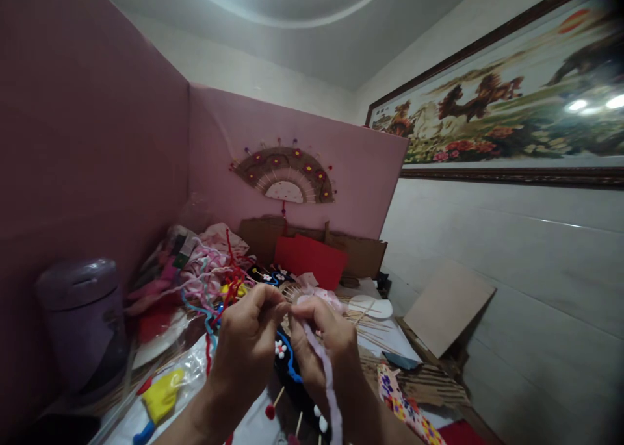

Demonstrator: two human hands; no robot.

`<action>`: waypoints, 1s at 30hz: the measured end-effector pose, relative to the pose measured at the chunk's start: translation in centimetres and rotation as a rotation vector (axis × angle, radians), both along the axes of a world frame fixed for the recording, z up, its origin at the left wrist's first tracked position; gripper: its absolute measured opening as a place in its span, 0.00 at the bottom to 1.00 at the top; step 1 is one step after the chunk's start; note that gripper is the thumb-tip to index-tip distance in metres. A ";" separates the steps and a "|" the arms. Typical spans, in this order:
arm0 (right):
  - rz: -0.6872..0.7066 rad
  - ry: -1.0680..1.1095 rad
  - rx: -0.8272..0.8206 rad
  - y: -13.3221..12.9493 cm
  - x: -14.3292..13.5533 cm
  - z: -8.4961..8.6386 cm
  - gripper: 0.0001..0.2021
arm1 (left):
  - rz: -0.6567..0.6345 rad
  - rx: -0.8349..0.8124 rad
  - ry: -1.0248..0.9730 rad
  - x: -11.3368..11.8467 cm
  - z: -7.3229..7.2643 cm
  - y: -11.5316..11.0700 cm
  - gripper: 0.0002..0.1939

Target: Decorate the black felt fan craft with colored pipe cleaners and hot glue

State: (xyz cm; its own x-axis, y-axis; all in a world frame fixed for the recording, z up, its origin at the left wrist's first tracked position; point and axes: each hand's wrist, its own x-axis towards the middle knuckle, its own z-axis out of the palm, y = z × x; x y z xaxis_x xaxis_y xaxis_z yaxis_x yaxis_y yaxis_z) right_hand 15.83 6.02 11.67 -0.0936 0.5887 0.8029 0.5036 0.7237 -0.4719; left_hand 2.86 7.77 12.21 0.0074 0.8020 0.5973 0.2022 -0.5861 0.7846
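Observation:
Both hands meet fingertip to fingertip in the middle of the head view. My right hand (326, 344) is closed on a pale lilac strand of thick yarn (325, 364), which trails down over its back toward the lower edge. My left hand (251, 341) is closed in a pinch against the right fingertips; what lies between its fingers is hidden. Just below the hands are a bright blue yarn strand (291, 360) and a small white flower with a red centre (279, 349). A stick with a red tip (270, 411) lies nearer to me.
A decorated brown fan (284, 156) hangs on the pink board (361, 178). Pink yarn is heaped at left beside a purple lidded container (80, 328). Red card (312, 260), thin sticks (373, 331), yellow material (163, 393) and flowered fabric (404, 403) surround the hands.

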 end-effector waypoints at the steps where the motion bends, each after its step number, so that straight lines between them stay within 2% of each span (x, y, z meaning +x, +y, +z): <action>1: -0.017 -0.016 0.031 0.0 0.0 0.0 0.06 | 0.009 0.008 -0.002 0.0 0.0 0.0 0.07; 2: -0.014 -0.014 0.009 0.0 0.1 0.1 0.06 | 0.002 0.010 -0.004 0.0 0.0 0.0 0.07; 6: 0.089 0.093 -0.276 0.2 0.8 1.1 0.09 | -0.110 -0.001 0.027 -0.2 0.4 -0.1 0.08; 10: 0.130 0.110 -0.339 0.4 1.5 1.6 0.09 | -0.150 -0.014 0.153 -0.5 1.0 -0.1 0.09; 13: 0.113 -0.039 -0.253 0.9 1.8 1.3 0.06 | -0.123 -0.016 0.276 -0.9 1.3 0.0 0.08; 18: 0.067 -0.330 0.061 2.1 2.3 0.9 0.06 | -0.014 0.058 0.517 -1.4 1.2 0.4 0.13; 22: 0.095 -0.354 0.091 2.3 2.6 1.1 0.07 | -0.067 0.069 0.576 -1.4 1.0 0.6 0.14; 25: 0.142 -0.316 0.082 2.1 2.9 1.4 0.08 | -0.048 0.090 0.544 -1.4 1.0 0.7 0.11; 27: 0.222 -0.233 0.008 2.0 3.2 1.6 0.09 | -0.017 0.128 0.538 -1.5 0.9 0.9 0.10; 30: 0.391 0.055 -0.337 2.0 3.4 1.7 0.10 | 0.056 0.260 0.654 -1.6 0.7 1.0 0.11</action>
